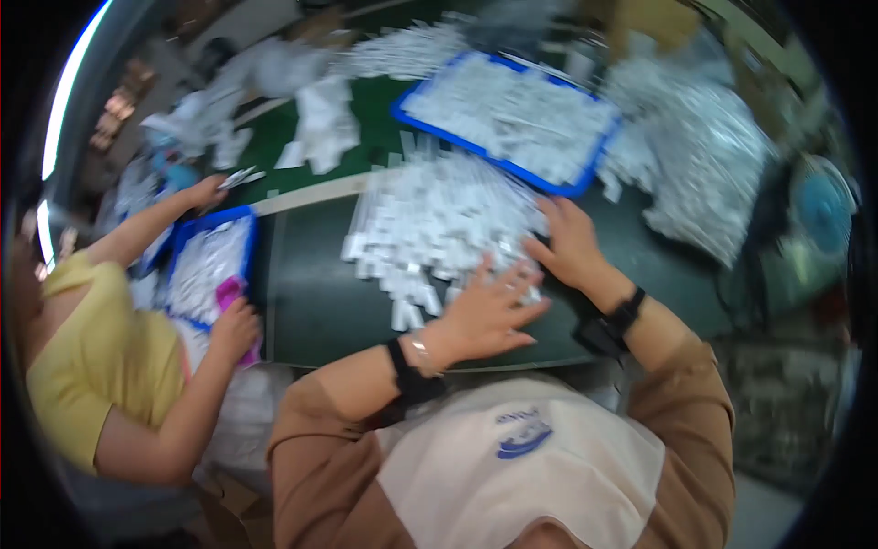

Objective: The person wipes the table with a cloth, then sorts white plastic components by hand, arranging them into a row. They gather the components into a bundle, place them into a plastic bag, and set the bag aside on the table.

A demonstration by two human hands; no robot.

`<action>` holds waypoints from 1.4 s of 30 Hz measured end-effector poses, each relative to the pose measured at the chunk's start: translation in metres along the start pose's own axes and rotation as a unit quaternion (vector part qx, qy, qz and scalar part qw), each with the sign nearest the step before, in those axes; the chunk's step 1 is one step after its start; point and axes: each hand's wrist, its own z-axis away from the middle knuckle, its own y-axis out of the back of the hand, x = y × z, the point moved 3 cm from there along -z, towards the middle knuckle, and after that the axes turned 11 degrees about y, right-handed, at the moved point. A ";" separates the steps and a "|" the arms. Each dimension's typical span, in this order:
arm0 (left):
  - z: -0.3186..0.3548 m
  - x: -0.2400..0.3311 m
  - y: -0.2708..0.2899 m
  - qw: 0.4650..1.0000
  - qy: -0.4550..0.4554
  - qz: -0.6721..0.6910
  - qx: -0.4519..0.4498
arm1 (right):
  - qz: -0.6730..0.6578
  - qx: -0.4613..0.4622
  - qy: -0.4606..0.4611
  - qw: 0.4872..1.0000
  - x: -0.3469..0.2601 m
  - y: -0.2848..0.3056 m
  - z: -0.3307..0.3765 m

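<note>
A heap of small white strip-like pieces (439, 210) lies on the dark green table in front of me; their exact kind is too blurred to tell. My left hand (485, 316) lies over the heap's near right edge, palm down with fingers spread. At the heap's right side is my right hand (572, 245), its thumb apart from the fingers and its fingertips against the pieces. Neither hand shows anything gripped. Just beyond the heap stands a blue-rimmed tray (583, 188) full of similar white pieces.
A big clear plastic bag (704, 146) of white pieces sits at the right, near a blue-centred fan (821, 210). At left, a co-worker in yellow (114, 366) holds white pieces and something pink beside another blue tray (249, 224). White plastic bags (325, 119) lie farther back.
</note>
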 end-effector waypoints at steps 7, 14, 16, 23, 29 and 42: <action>-0.014 0.012 -0.011 0.997 -0.035 0.044 0.050 | 0.054 -0.028 0.013 0.998 0.008 0.008 0.017; -0.007 0.008 -0.005 0.994 -0.042 0.043 0.086 | 0.052 -0.079 0.025 0.995 0.002 -0.005 0.010; -0.008 0.006 -0.004 0.993 -0.047 0.055 0.089 | 0.049 -0.081 0.025 0.995 0.000 -0.004 0.009; -0.008 -0.001 0.002 0.992 -0.054 0.059 0.094 | 0.042 -0.075 0.025 0.996 -0.006 -0.009 0.003; -0.003 -0.007 0.004 0.991 -0.064 0.056 0.099 | 0.047 -0.079 0.023 0.996 -0.014 -0.011 0.001; -0.003 -0.025 0.008 0.990 -0.091 0.059 0.093 | 0.068 -0.087 0.009 0.994 -0.019 -0.016 -0.004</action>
